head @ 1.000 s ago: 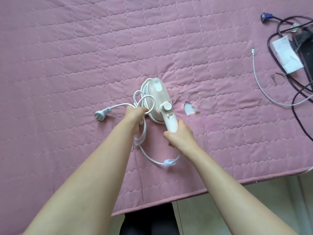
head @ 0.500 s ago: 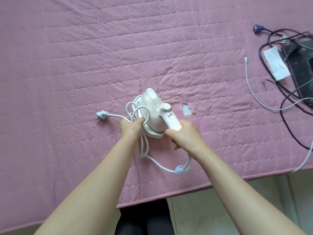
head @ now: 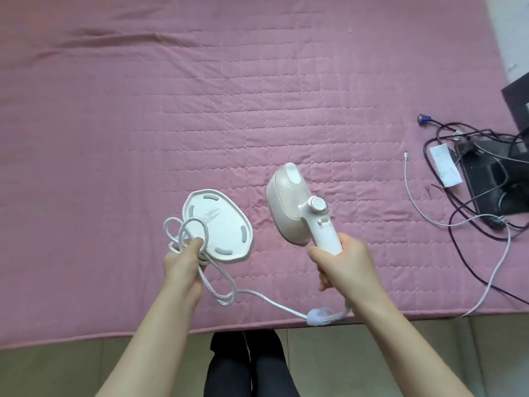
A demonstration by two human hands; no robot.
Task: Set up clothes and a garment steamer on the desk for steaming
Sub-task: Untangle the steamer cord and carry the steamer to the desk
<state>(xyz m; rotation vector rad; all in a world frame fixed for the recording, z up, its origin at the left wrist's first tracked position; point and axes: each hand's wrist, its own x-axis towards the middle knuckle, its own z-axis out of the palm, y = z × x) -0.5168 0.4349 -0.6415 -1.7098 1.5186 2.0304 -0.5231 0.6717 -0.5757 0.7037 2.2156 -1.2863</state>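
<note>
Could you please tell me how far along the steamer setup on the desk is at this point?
Done: the steamer is off its base. In hand: the right hand grips its handle, the left hand holds base and coiled cord. Left: no clothes lie on the pink quilted cover; steamer not set down.

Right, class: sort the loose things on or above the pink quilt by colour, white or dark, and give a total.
White: 5 – steamer, base plate, steamer cord, charging cable, paper slip
Dark: 3 – cable tangle, flat device, dark panel
Total: 8
</note>
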